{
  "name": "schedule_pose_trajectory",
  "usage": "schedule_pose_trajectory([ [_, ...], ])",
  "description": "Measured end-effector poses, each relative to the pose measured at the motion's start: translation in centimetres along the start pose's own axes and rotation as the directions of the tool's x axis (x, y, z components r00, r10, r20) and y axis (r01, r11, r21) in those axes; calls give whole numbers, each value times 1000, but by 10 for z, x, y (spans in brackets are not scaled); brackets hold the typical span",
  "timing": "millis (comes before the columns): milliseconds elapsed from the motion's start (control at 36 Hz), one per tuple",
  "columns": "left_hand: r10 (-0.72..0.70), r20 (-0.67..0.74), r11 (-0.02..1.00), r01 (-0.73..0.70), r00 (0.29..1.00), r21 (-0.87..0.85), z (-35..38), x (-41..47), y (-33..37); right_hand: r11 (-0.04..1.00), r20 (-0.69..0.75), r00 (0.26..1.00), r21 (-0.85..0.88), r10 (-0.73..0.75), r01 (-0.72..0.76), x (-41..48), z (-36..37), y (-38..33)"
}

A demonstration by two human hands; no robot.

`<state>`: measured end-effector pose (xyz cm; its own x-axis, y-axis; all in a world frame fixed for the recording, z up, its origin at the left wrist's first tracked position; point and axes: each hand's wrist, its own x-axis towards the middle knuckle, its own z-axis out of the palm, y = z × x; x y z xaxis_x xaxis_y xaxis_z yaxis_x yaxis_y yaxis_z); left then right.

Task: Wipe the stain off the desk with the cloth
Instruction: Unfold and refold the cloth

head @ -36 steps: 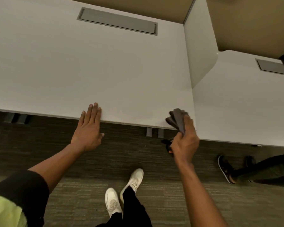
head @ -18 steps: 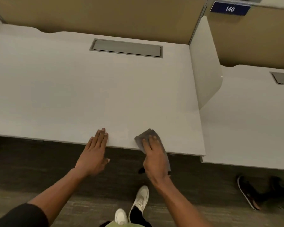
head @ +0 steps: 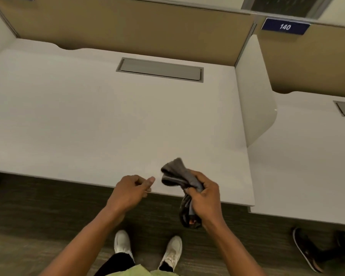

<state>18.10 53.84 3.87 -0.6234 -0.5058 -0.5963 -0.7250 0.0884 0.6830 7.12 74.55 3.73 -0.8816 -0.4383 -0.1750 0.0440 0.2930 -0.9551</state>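
A white desk (head: 108,120) fills the middle of the head view. My right hand (head: 204,193) grips a bunched grey cloth (head: 175,173) just above the desk's front edge; one end sticks up over the desk, the other hangs below my fist. My left hand (head: 130,191) hovers at the front edge left of the cloth, fingers curled loosely with the index finger extended towards it, holding nothing. No stain is visible on the desk surface.
A grey cable hatch (head: 159,69) sits at the back of the desk. A white divider panel (head: 253,92) stands on the right, with a neighbouring desk (head: 299,156) beyond. Tan partition walls (head: 127,26) close the back. Another person's dark shoe (head: 307,251) is on the floor at right.
My right hand has lifted off the desk and bunched the cloth, which earlier lay flat under it. My left hand has risen from the desk edge and curled. The view tilted upward.
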Motion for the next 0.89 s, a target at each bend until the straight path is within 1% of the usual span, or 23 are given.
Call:
schedule_pose_trajectory([
  [56,-39,74,983,52,996,-179,-3,-3,10,1000,-28,1000,13,1,-1,10,5,-7],
  [83,-37,100,971,59,994,-233,-6,-4,15,1000,-34,999,11,-8,9,13,9,-10],
  [222,-11,159,928,69,987,-365,-28,-3,38,992,-21,993,-61,-115,114,18,34,-25],
  [361,19,115,870,40,993,-491,-64,4,43,989,-52,988,-36,-147,145,12,68,-35],
  [417,30,111,865,30,993,-501,-76,8,42,988,-43,988,-54,-146,144,12,81,-39],
  [528,118,24,896,-96,993,-433,-96,16,36,979,-24,982,-92,-187,184,12,107,-50],
  [639,118,54,886,-81,992,-458,-117,23,33,969,-29,977,-136,-211,206,12,133,-59],
  [750,127,42,860,-89,991,-503,-137,27,31,958,-28,970,-168,-242,234,10,155,-69],
  [806,128,37,875,-95,991,-475,-145,28,28,950,-33,960,-158,-276,268,10,166,-73],
  [889,154,-26,900,-151,988,-408,-152,30,22,945,-58,954,-167,-296,283,8,182,-80],
])
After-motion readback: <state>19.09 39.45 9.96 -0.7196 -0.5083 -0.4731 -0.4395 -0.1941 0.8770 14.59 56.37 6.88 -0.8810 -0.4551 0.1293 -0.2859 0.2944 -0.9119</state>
